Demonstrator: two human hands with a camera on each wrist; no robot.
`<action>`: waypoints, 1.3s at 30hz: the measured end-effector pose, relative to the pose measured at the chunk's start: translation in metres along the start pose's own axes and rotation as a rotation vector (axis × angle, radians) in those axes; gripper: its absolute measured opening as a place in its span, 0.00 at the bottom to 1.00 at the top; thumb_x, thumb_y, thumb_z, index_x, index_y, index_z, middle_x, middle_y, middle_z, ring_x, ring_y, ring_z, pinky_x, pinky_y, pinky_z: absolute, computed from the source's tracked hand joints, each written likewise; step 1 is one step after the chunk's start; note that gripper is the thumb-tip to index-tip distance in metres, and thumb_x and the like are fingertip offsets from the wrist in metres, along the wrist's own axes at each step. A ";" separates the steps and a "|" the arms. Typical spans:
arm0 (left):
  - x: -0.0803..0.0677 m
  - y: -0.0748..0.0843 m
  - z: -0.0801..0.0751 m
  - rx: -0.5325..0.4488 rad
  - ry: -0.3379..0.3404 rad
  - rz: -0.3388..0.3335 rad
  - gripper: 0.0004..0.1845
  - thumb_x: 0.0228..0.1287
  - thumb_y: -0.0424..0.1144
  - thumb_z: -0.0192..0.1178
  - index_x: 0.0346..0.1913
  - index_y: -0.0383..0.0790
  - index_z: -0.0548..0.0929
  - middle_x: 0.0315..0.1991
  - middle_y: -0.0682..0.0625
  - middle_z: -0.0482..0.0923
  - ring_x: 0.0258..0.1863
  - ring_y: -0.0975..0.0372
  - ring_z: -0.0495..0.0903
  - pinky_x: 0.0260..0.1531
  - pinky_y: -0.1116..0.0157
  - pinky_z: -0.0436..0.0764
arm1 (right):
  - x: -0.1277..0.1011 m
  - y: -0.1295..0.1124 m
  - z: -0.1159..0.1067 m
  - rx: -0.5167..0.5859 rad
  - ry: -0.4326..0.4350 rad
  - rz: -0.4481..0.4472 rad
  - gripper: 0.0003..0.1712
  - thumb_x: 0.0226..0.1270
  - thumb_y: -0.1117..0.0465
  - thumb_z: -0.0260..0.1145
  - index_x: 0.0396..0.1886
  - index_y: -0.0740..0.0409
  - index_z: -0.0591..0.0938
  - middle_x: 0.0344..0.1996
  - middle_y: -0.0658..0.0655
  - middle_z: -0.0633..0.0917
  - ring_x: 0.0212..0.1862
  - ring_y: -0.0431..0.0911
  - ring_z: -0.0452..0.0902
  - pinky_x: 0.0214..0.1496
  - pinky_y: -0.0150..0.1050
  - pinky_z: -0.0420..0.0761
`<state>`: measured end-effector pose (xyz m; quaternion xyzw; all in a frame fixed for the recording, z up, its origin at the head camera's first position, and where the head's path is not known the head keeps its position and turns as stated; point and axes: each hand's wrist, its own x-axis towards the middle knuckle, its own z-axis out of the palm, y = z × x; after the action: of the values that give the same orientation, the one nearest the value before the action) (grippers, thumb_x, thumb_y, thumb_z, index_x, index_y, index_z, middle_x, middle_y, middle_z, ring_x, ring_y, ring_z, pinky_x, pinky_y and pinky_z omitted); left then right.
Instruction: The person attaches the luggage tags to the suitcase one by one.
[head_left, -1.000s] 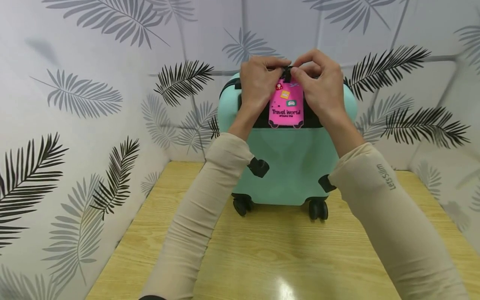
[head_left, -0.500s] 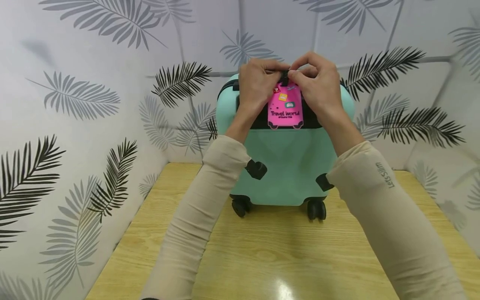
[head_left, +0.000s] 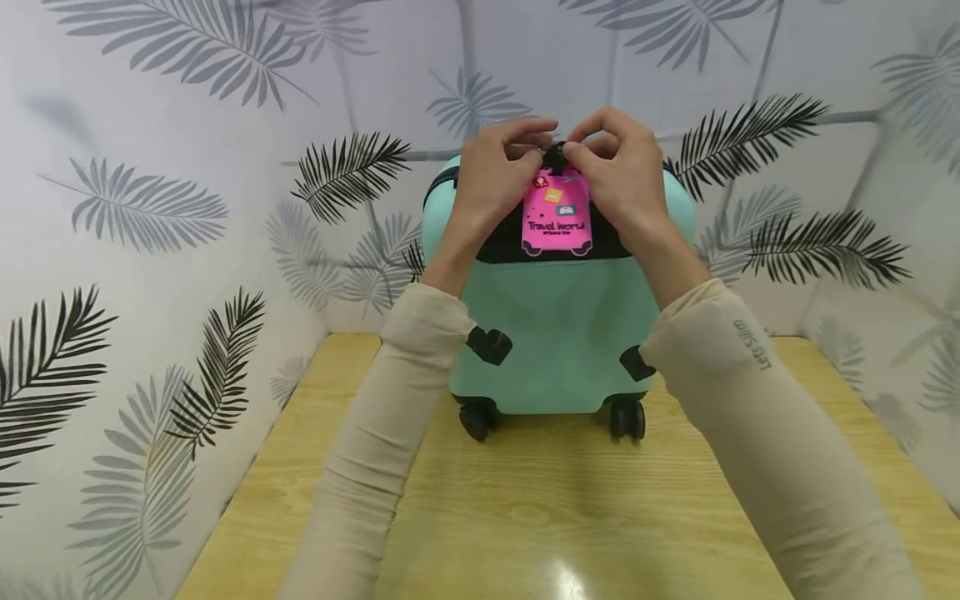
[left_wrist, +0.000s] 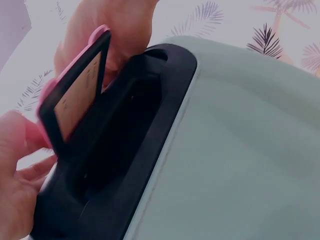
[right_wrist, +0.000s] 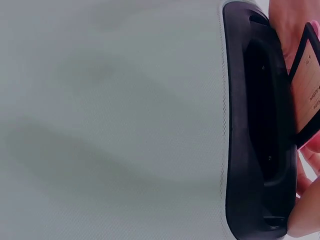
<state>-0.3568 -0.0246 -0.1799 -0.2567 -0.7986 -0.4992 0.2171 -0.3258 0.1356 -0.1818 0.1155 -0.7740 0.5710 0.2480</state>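
Observation:
A pink luggage tag [head_left: 557, 212] printed "Travel World" hangs by its black strap [head_left: 553, 158] at the top of a mint-green suitcase [head_left: 558, 333]. From the right, my right hand [head_left: 628, 175] pinches the strap between thumb and index finger. On the other side my left hand [head_left: 487, 179] has its thumb and curled fingers at the strap, the index finger raised above. What its fingertips grip is partly hidden. In the left wrist view, the back of the luggage tag [left_wrist: 79, 100] shows a brown card in a black frame, tilted over the suitcase's black handle recess [left_wrist: 130, 130].
The suitcase stands upright on black wheels [head_left: 628, 419] on a wooden table [head_left: 525, 500]. Two black fittings stick out from its front, one being the left fitting [head_left: 491, 346]. Behind and beside the table hangs a leaf-patterned white backdrop [head_left: 262, 217].
My left index finger has lifted away from the strap, widening its gap to the thumb. My right hand keeps its pinch. The whole scene has shifted slightly left in the head view.

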 end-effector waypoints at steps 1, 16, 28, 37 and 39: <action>0.000 0.000 -0.002 -0.009 -0.015 0.011 0.18 0.71 0.30 0.58 0.58 0.45 0.88 0.50 0.51 0.87 0.48 0.66 0.85 0.46 0.72 0.77 | 0.000 0.000 0.000 -0.005 0.000 -0.011 0.03 0.74 0.61 0.67 0.38 0.48 0.83 0.29 0.50 0.84 0.38 0.45 0.78 0.42 0.35 0.76; 0.000 -0.002 -0.001 -0.010 -0.097 0.088 0.11 0.68 0.33 0.67 0.51 0.45 0.85 0.36 0.50 0.83 0.43 0.63 0.80 0.50 0.68 0.77 | -0.004 0.005 -0.005 0.022 0.035 -0.110 0.09 0.66 0.70 0.65 0.39 0.53 0.85 0.36 0.50 0.82 0.33 0.44 0.76 0.37 0.35 0.75; 0.000 -0.006 -0.002 -0.008 -0.115 0.110 0.12 0.71 0.35 0.65 0.53 0.48 0.85 0.36 0.51 0.85 0.42 0.63 0.81 0.50 0.68 0.77 | -0.007 0.008 -0.004 0.028 0.006 -0.114 0.06 0.66 0.63 0.75 0.42 0.56 0.91 0.38 0.48 0.86 0.33 0.44 0.81 0.35 0.31 0.80; 0.002 -0.007 -0.001 0.080 -0.099 0.161 0.09 0.72 0.35 0.63 0.52 0.47 0.84 0.35 0.51 0.85 0.43 0.64 0.80 0.47 0.68 0.75 | -0.008 0.009 -0.004 0.045 0.022 -0.128 0.05 0.66 0.64 0.75 0.41 0.59 0.91 0.32 0.47 0.87 0.32 0.42 0.81 0.36 0.31 0.78; 0.002 -0.007 0.000 0.095 -0.095 0.170 0.09 0.72 0.35 0.63 0.52 0.47 0.85 0.35 0.51 0.86 0.42 0.62 0.80 0.44 0.68 0.75 | -0.008 0.009 -0.004 0.039 0.016 -0.131 0.07 0.67 0.64 0.74 0.42 0.61 0.91 0.30 0.48 0.87 0.33 0.42 0.82 0.39 0.31 0.79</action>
<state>-0.3626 -0.0266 -0.1833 -0.3365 -0.8061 -0.4277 0.2326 -0.3222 0.1415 -0.1924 0.1663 -0.7514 0.5695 0.2889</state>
